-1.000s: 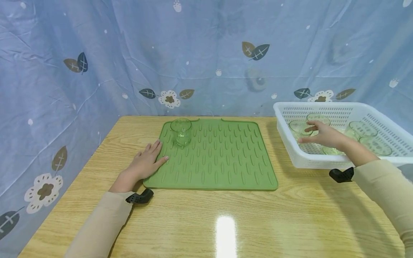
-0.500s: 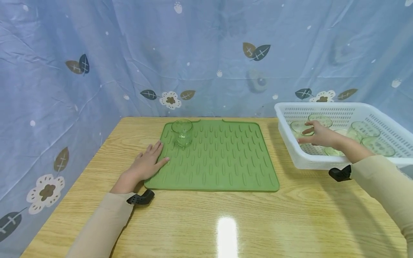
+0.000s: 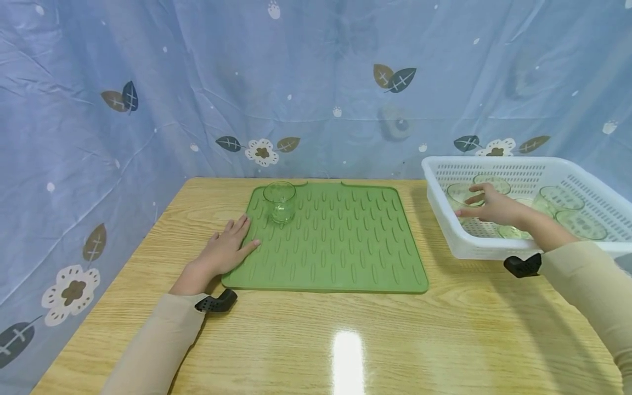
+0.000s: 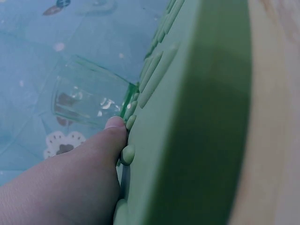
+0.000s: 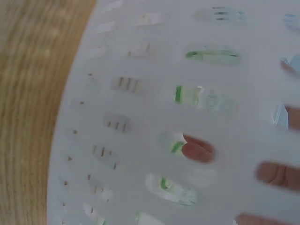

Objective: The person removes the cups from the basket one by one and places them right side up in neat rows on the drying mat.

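Note:
On the left edge of the green ridged mat (image 3: 326,241) rests the left hand (image 3: 219,252), flat with fingers spread. Just beyond its fingers a clear green-tinted glass (image 3: 280,204) stands upright on the mat; the left wrist view shows the thumb (image 4: 115,124) near the base of that glass (image 4: 89,96). Inside the white basket (image 3: 446,226), the right hand (image 3: 501,210) grips the left glass (image 3: 461,192), thumb and fingers around its upper part. Through the basket's slots the right wrist view shows fingertips (image 5: 198,151) beside green glass.
Several other glasses, one at the back (image 3: 492,184) and others at the right (image 3: 581,225), stand in the basket around the right hand. The basket's raised rim lies under the right wrist. A patterned blue curtain (image 3: 316,88) hangs behind the wooden table (image 3: 276,340).
The right thumb and fingers have closed slightly around the left glass in the basket. The left hand has stayed in place on the mat; the head view has shifted a little.

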Demonstrator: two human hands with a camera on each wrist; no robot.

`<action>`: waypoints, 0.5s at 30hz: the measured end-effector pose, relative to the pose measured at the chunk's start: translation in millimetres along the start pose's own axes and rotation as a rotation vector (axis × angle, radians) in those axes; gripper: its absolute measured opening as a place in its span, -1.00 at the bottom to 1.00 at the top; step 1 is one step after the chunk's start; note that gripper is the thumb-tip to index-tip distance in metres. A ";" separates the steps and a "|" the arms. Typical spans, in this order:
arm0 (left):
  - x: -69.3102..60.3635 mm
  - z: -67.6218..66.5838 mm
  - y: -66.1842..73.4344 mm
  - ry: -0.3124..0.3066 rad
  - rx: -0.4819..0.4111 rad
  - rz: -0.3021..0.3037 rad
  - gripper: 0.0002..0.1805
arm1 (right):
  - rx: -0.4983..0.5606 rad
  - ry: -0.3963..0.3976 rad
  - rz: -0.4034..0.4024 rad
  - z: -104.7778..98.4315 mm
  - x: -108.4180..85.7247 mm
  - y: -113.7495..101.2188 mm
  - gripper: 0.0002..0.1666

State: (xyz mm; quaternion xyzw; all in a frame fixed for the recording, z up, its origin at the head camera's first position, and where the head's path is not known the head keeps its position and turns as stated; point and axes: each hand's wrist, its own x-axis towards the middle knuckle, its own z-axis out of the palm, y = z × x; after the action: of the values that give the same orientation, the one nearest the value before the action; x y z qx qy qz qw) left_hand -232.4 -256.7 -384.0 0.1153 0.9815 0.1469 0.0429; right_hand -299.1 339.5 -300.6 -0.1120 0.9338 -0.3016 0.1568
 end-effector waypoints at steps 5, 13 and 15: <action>-0.9 -0.1 1.2 -0.002 0.001 -0.005 -0.13 | 0.012 0.015 -0.012 -4.2 -5.1 -2.9 0.14; -0.3 -0.8 1.3 -0.001 0.000 -0.002 -0.12 | 0.057 0.040 -0.001 -10.2 -11.1 0.7 0.12; 0.1 -0.4 1.1 0.002 0.001 0.001 -0.13 | 0.068 0.049 -0.001 -11.5 -12.9 2.2 0.11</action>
State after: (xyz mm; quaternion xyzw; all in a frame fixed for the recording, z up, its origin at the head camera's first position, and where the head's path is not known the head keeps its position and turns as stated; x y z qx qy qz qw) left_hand -232.3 -255.8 -383.2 0.1156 0.9815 0.1465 0.0419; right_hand -291.6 351.2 -290.1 -0.0995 0.9264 -0.3360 0.1376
